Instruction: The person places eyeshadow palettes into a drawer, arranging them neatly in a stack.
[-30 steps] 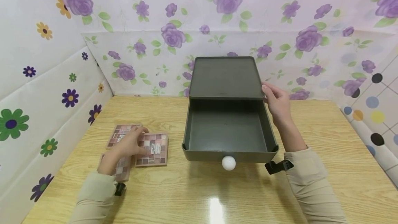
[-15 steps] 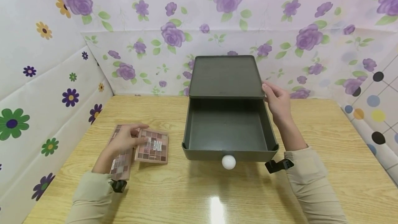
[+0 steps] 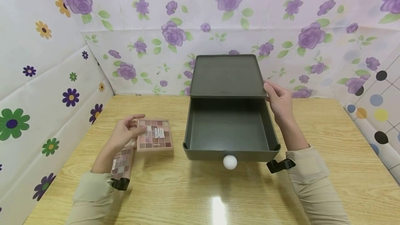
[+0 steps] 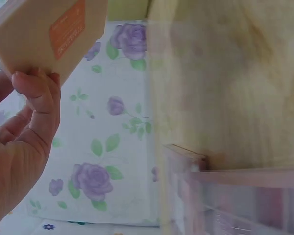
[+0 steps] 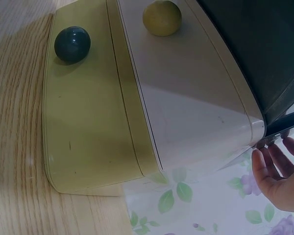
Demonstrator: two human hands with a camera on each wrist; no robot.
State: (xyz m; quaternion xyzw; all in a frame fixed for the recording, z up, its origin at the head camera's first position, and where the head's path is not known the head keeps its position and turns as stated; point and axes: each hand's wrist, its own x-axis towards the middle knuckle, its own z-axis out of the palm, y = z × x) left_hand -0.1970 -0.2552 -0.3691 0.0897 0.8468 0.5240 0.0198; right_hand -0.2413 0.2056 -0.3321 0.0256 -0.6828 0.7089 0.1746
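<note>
In the head view my left hand pinches a square eyeshadow palette by its left edge. The left wrist view shows this palette's beige underside with an orange label, raised above the table. Under my left forearm lies another palette, with a further one mostly hidden behind it. To the right, my right hand grips the upper right edge of a small drawer cabinet, thumb at the front corner. The cabinet's dark top drawer is pulled out, its bare inside showing.
Beneath the dark drawer are a white drawer with a yellow knob and a yellow drawer with a dark knob. A white knob sticks out from the pulled-out drawer. Flowered cloth hangs behind the wooden table.
My left hand has lifted the palette off the table and moved it slightly away from me, uncovering more of the palette below. The right hand has stayed at the cabinet's edge.
</note>
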